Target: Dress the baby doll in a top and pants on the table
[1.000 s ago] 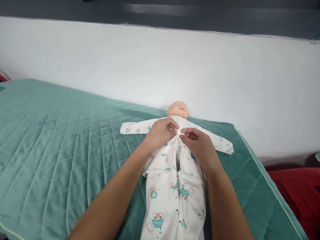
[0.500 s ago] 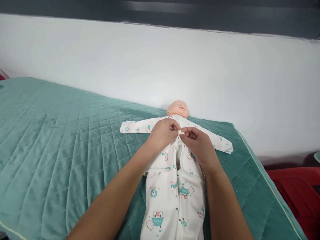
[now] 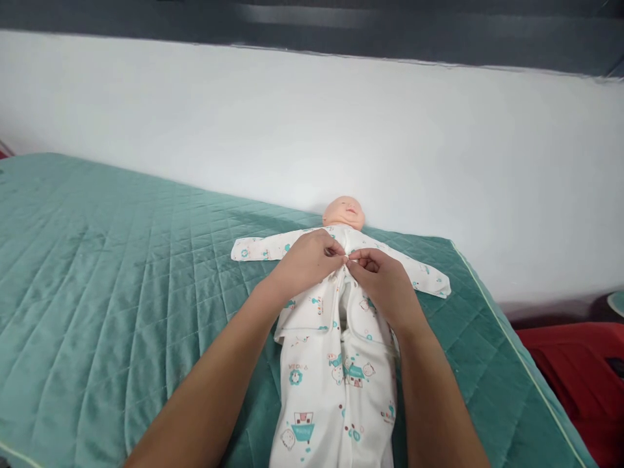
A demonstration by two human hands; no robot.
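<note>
A white wall [image 3: 195, 117] backs the quilted cover [image 3: 121, 279] (green); both hands [image 3: 312, 259] [image 3: 383, 279] pinch the jacket [image 3: 309, 312].

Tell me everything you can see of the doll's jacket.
The jacket is white, soft-looking cloth with small prints, many teal. The doll wears it, lying on the green quilt, long sleeves spread wide. The left hand and right hand pinch its front at the chest; below, its edges part, and the hem overlaps the trousers.
</note>
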